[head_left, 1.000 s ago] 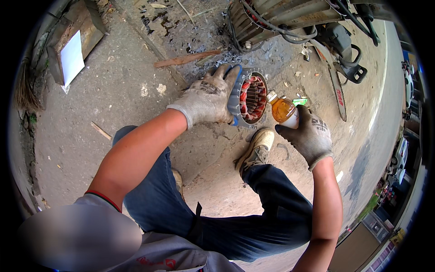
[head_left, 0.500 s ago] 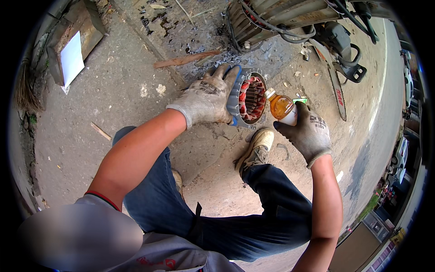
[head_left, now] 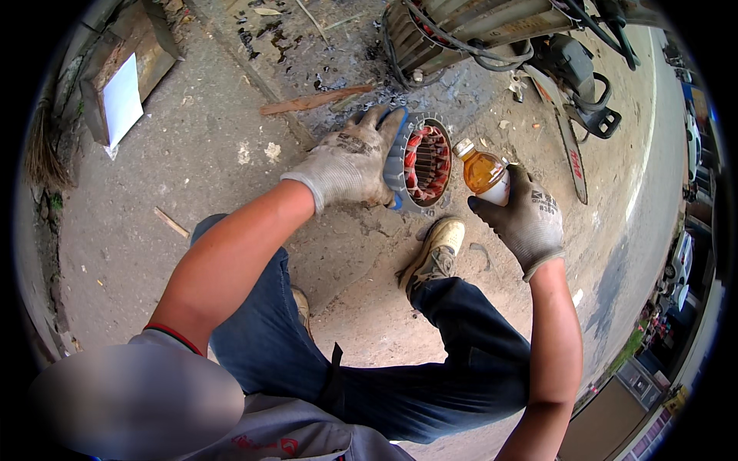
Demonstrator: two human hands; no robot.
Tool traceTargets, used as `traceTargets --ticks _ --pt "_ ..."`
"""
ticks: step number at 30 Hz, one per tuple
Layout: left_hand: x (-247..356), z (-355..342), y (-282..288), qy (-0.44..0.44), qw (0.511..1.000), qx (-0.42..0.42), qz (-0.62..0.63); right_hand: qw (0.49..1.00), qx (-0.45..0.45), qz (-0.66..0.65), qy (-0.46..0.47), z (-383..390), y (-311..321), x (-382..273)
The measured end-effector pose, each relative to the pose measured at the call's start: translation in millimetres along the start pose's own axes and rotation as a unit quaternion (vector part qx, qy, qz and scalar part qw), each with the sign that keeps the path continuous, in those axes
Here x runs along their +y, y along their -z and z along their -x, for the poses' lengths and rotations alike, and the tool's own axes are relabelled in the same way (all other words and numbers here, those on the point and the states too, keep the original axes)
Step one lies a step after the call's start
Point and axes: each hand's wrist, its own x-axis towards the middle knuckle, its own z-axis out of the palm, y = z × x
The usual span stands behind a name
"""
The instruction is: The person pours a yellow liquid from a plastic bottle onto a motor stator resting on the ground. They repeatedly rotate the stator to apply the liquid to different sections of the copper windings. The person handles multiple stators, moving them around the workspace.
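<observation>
My left hand (head_left: 357,157), in a grey glove with blue fingertips, is wrapped round the left side of a ribbed grey motor stator (head_left: 396,165). The stator is tilted, so its round opening faces right and shows red-and-white windings (head_left: 419,165) inside. In my right hand (head_left: 526,211), gloved too, is a small plastic bottle (head_left: 483,170) of amber liquid with a white label. Its pale neck points up and left toward the stator's opening, a short gap away. My right fingers are closed round the bottle's lower part.
Beyond the stator lies a larger ribbed motor housing (head_left: 477,31) with loose cables. A chainsaw (head_left: 576,100) rests at the far right. A wooden strip (head_left: 317,101) and dark oily stains mark the ground. A metal tray with white paper (head_left: 123,107) stands at far left. My shoe (head_left: 438,246) is close below the stator.
My right hand and the bottle have shifted slightly right, away from the stator's opening. The stator has turned or shifted slightly under my left hand, which keeps its hold.
</observation>
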Motion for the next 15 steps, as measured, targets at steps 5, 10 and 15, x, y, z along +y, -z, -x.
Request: traceTargets --ticks 5,10,15 --pt "-1.7 -3.3 -3.5 -0.001 1.0 0.016 0.006 1.0 -0.003 -0.002 -0.019 -0.7 2.2 -1.4" --pt "1.4 -1.4 1.0 0.004 1.0 0.007 0.006 1.0 0.021 0.01 0.006 -4.4 -0.7 4.1" --pt "-0.3 0.3 2.3 -0.001 1.0 0.014 0.017 1.0 0.017 -0.011 0.016 -6.6 -1.1 4.5"
